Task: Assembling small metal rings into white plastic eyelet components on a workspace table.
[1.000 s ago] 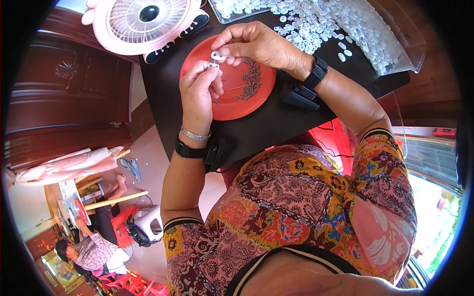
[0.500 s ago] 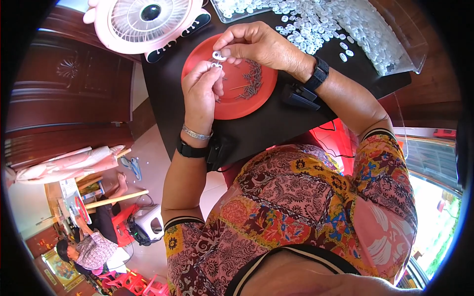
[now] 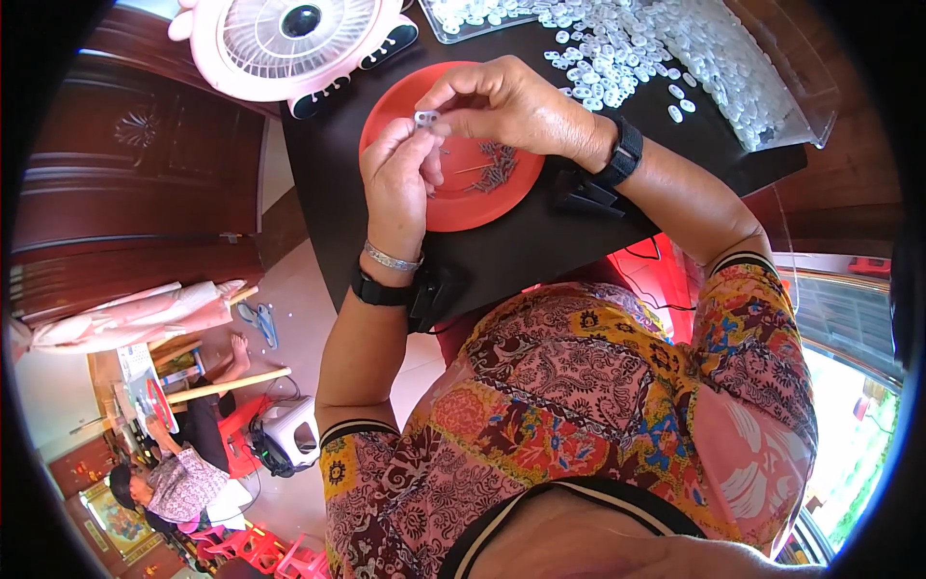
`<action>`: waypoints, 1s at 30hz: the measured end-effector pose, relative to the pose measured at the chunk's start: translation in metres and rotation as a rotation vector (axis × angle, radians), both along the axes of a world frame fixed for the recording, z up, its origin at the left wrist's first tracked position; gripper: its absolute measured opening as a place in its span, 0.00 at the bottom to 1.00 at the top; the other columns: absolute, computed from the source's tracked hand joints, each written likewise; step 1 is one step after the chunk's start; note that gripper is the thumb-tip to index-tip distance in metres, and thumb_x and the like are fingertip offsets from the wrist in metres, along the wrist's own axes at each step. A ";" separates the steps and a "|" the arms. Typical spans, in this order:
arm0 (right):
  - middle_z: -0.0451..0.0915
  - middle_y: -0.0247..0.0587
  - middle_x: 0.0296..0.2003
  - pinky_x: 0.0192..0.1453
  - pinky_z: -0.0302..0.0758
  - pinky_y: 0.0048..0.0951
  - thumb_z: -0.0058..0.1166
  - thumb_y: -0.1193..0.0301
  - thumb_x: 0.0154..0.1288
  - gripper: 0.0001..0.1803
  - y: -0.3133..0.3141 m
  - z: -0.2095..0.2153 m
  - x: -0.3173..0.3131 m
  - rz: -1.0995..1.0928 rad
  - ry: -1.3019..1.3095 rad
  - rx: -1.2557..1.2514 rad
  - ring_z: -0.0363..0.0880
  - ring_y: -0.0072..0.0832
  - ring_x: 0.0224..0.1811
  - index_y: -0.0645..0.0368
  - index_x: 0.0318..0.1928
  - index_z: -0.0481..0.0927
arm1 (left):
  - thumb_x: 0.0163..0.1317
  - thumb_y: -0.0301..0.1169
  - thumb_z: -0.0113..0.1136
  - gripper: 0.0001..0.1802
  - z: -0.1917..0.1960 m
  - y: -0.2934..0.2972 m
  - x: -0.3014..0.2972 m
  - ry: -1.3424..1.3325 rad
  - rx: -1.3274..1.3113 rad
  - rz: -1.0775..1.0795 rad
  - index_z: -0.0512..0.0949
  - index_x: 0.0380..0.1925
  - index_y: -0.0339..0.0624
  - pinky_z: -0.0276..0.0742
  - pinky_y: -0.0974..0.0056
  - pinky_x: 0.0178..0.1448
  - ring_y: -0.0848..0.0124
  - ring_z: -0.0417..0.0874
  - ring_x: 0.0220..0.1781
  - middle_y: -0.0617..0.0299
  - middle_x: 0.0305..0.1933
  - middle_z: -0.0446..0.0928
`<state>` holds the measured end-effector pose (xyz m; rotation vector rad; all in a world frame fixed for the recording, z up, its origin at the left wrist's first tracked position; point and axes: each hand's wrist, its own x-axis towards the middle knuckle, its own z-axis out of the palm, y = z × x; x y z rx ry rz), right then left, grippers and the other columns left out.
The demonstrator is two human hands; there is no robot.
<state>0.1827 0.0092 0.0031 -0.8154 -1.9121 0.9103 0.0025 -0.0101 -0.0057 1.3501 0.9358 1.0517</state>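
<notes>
Over a round red plate (image 3: 461,214), both my hands meet at a small white oval plastic piece with two holes (image 3: 425,118). My left hand (image 3: 395,188) pinches it from below between thumb and fingertips. My right hand (image 3: 526,111) closes on it from the right, thumb and index finger touching it. The fingers partly cover the piece, and I cannot tell whether a second one lies against it. On the plate's right side lies a heap of small grey pin-like parts (image 3: 498,172), with a thin stick (image 3: 473,169) beside them.
A large pile of similar white pieces (image 3: 603,72) spreads across the black table (image 3: 502,256) at the far right, partly in a clear container (image 3: 791,130). A pink fan (image 3: 299,58) stands far left. Another person (image 3: 188,473) sits low on the left.
My right hand has come down to my left. The two white pieces, held apart before, now meet at the fingertips. The whole view has shifted slightly.
</notes>
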 end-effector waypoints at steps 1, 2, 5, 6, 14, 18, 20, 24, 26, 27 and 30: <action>0.82 0.33 0.37 0.45 0.76 0.21 0.58 0.76 0.60 0.11 -0.003 0.001 -0.001 -0.001 -0.003 0.033 0.78 0.18 0.40 0.61 0.45 0.79 | 0.63 0.31 0.47 0.11 -0.001 0.000 0.001 0.000 0.002 0.000 0.75 0.29 0.35 0.60 0.75 0.23 0.79 0.68 0.20 0.65 0.21 0.70; 0.82 0.33 0.37 0.45 0.76 0.22 0.60 0.77 0.59 0.13 -0.004 0.001 -0.002 -0.001 -0.005 0.066 0.79 0.18 0.41 0.61 0.45 0.79 | 0.63 0.31 0.48 0.11 -0.001 -0.001 0.003 -0.055 -0.022 0.032 0.75 0.28 0.35 0.60 0.75 0.22 0.79 0.68 0.19 0.66 0.19 0.70; 0.82 0.34 0.38 0.43 0.77 0.23 0.62 0.76 0.56 0.15 -0.006 0.004 -0.004 -0.040 -0.053 0.131 0.80 0.20 0.41 0.60 0.45 0.78 | 0.62 0.32 0.49 0.11 0.001 -0.003 0.004 -0.125 -0.054 0.066 0.75 0.28 0.36 0.60 0.76 0.21 0.80 0.69 0.18 0.66 0.18 0.71; 0.82 0.35 0.37 0.43 0.77 0.24 0.63 0.76 0.55 0.15 -0.007 0.005 -0.005 -0.058 -0.074 0.147 0.80 0.20 0.41 0.60 0.44 0.78 | 0.63 0.32 0.48 0.11 0.001 -0.003 0.005 -0.139 -0.065 0.068 0.75 0.28 0.36 0.61 0.76 0.21 0.79 0.70 0.18 0.65 0.19 0.72; 0.82 0.41 0.38 0.44 0.78 0.27 0.64 0.75 0.52 0.16 -0.006 0.003 -0.005 -0.084 -0.152 0.315 0.82 0.33 0.42 0.59 0.43 0.79 | 0.63 0.36 0.49 0.13 0.001 -0.002 0.005 -0.214 -0.133 0.060 0.76 0.30 0.38 0.62 0.76 0.21 0.79 0.71 0.17 0.65 0.19 0.73; 0.81 0.43 0.38 0.47 0.78 0.31 0.65 0.73 0.52 0.17 -0.007 0.005 -0.007 -0.092 -0.184 0.326 0.82 0.36 0.43 0.61 0.43 0.78 | 0.63 0.36 0.49 0.13 0.000 -0.002 0.005 -0.179 -0.104 0.079 0.76 0.31 0.38 0.62 0.77 0.20 0.79 0.71 0.17 0.66 0.18 0.72; 0.81 0.43 0.38 0.47 0.78 0.32 0.64 0.72 0.52 0.17 -0.011 0.005 -0.009 -0.119 -0.214 0.336 0.82 0.37 0.42 0.61 0.43 0.78 | 0.63 0.36 0.49 0.13 0.002 -0.005 0.009 -0.167 -0.100 0.094 0.76 0.31 0.37 0.62 0.77 0.20 0.79 0.72 0.17 0.65 0.19 0.73; 0.81 0.45 0.38 0.45 0.78 0.34 0.63 0.70 0.53 0.17 -0.011 0.005 -0.013 -0.163 -0.331 0.429 0.81 0.40 0.41 0.61 0.44 0.78 | 0.64 0.35 0.49 0.13 0.002 -0.007 0.011 -0.150 -0.090 0.102 0.76 0.31 0.35 0.65 0.76 0.22 0.78 0.73 0.19 0.61 0.22 0.77; 0.81 0.45 0.38 0.44 0.78 0.34 0.62 0.70 0.53 0.17 -0.011 0.003 -0.014 -0.167 -0.336 0.434 0.81 0.40 0.40 0.61 0.44 0.78 | 0.64 0.35 0.48 0.13 0.002 -0.006 0.010 -0.158 -0.089 0.097 0.76 0.32 0.35 0.66 0.76 0.23 0.78 0.74 0.19 0.60 0.23 0.78; 0.81 0.45 0.38 0.44 0.77 0.35 0.62 0.70 0.54 0.17 -0.011 0.002 -0.015 -0.172 -0.342 0.439 0.80 0.41 0.40 0.61 0.45 0.78 | 0.64 0.35 0.48 0.13 0.002 -0.006 0.009 -0.165 -0.088 0.092 0.76 0.32 0.35 0.67 0.75 0.24 0.77 0.74 0.20 0.59 0.24 0.78; 0.81 0.44 0.37 0.44 0.77 0.35 0.60 0.70 0.55 0.17 -0.011 0.002 -0.015 -0.155 -0.297 0.466 0.80 0.41 0.40 0.60 0.45 0.77 | 0.64 0.34 0.47 0.13 0.002 -0.006 0.007 -0.240 -0.094 0.096 0.76 0.32 0.35 0.68 0.75 0.24 0.76 0.75 0.21 0.59 0.24 0.78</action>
